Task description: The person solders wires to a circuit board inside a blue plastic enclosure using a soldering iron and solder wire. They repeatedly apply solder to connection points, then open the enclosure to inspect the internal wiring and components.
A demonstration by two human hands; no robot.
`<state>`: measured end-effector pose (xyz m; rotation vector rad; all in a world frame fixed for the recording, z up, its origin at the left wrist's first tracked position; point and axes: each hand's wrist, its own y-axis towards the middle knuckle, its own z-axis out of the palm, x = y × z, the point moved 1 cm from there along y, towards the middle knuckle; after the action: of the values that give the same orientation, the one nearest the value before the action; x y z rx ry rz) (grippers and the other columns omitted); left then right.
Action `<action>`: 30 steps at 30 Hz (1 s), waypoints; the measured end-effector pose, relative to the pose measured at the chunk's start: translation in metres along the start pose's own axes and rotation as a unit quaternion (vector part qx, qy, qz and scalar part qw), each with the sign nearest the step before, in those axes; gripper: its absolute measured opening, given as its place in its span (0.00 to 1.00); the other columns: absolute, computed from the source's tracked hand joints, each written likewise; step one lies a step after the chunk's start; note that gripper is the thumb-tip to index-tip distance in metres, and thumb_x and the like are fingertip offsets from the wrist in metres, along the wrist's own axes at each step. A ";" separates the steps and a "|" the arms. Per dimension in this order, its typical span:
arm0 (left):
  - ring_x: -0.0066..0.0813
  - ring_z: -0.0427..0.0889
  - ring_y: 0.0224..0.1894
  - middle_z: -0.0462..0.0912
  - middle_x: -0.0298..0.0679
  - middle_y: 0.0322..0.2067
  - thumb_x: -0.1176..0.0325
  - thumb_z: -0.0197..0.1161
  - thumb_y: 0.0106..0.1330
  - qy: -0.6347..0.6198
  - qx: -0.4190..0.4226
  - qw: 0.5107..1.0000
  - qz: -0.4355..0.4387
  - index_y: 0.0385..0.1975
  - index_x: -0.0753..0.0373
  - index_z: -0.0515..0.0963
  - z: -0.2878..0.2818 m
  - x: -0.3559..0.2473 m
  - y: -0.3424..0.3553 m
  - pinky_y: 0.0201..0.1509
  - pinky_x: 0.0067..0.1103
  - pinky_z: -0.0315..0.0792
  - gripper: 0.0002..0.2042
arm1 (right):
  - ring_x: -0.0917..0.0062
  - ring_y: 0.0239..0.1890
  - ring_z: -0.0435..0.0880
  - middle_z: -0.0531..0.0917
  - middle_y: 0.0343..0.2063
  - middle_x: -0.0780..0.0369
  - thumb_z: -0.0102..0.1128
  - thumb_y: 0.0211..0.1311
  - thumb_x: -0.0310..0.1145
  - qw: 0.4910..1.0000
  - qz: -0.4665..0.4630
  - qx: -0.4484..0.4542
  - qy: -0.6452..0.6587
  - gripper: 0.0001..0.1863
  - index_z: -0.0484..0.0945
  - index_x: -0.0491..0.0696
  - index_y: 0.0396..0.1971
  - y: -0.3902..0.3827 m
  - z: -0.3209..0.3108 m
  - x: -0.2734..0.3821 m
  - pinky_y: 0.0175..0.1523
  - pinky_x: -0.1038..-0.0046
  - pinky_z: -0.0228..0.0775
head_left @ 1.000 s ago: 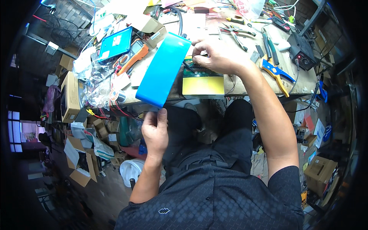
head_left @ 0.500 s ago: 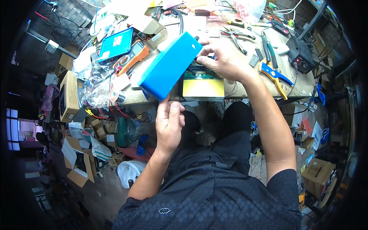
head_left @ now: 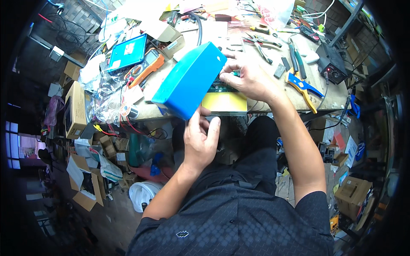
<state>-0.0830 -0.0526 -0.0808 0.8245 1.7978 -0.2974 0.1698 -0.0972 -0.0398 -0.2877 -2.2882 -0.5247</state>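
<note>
A blue plastic case [head_left: 190, 81] is held tilted over the front edge of the workbench. My left hand [head_left: 201, 138] supports its lower corner, with the fingers against the case and the thumb apart. At the upper right end, the curled fingers of my right hand [head_left: 250, 81] grip the rim; their tips are partly hidden. Just beyond the case's right side, at the bench edge, lies a yellow-faced block [head_left: 224, 102]. Part of a green circuit board [head_left: 222, 86] shows behind it, near my right hand. The inside of the case is turned away from view.
An orange multimeter [head_left: 147, 67] and a shallow blue tray or lid [head_left: 127, 52] lie to the left. Blue-and-yellow wire strippers [head_left: 305, 90], pliers [head_left: 259, 48] and a black control box [head_left: 333, 64] are on the right. Cartons [head_left: 87, 183] and a white bucket [head_left: 143, 194] stand on the floor.
The case's lower end has swung slightly down and tilted. My left hand has shifted right along its lower corner, the thumb spreading from the fingers. My right hand stays at the rim.
</note>
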 end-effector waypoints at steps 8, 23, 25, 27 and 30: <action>0.31 0.85 0.34 0.89 0.39 0.34 0.72 0.78 0.70 0.125 0.100 0.972 0.175 0.46 0.65 0.91 -0.035 -0.076 0.012 0.40 0.27 0.79 0.08 | 0.46 0.78 0.73 0.75 0.78 0.47 0.76 0.69 0.39 0.997 -0.040 -0.057 -0.031 0.09 0.95 0.52 0.43 -0.016 0.021 -0.017 0.82 0.51 0.65; 0.60 0.83 0.65 0.73 0.52 0.79 0.72 0.71 0.60 0.584 0.170 0.754 0.248 0.57 0.45 0.90 -0.020 -0.086 0.134 0.66 0.48 0.82 0.23 | 0.45 0.83 0.66 0.76 0.77 0.47 0.79 0.63 0.37 0.988 0.003 -0.137 -0.077 0.08 0.92 0.52 0.39 -0.027 0.039 0.000 0.87 0.43 0.51; 0.63 0.81 0.70 0.73 0.51 0.80 0.71 0.71 0.60 0.592 0.204 0.753 0.201 0.55 0.46 0.92 -0.018 -0.096 0.135 0.69 0.49 0.80 0.22 | 0.45 0.84 0.65 0.76 0.77 0.47 0.79 0.63 0.37 0.986 0.008 -0.147 -0.082 0.08 0.92 0.51 0.38 -0.028 0.042 0.003 0.87 0.41 0.50; 0.64 0.74 0.77 0.73 0.50 0.80 0.69 0.71 0.59 0.591 0.180 0.735 0.280 0.51 0.47 0.94 -0.018 -0.088 0.136 0.75 0.51 0.75 0.19 | 0.47 0.84 0.65 0.76 0.78 0.48 0.78 0.63 0.39 0.987 0.003 -0.147 -0.070 0.08 0.93 0.53 0.38 -0.027 0.046 -0.001 0.88 0.39 0.46; 0.63 0.65 0.84 0.73 0.49 0.80 0.68 0.72 0.60 0.577 0.179 0.732 0.315 0.46 0.46 0.95 -0.017 -0.080 0.141 0.83 0.52 0.66 0.15 | 0.47 0.84 0.65 0.75 0.78 0.48 0.78 0.63 0.40 0.987 -0.001 -0.151 -0.052 0.08 0.93 0.53 0.37 -0.028 0.048 -0.004 0.89 0.38 0.43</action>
<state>0.0119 0.0281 0.0238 2.1649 2.4029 0.4706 0.1320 -0.1000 -0.0807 -0.4709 -2.3045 -0.8781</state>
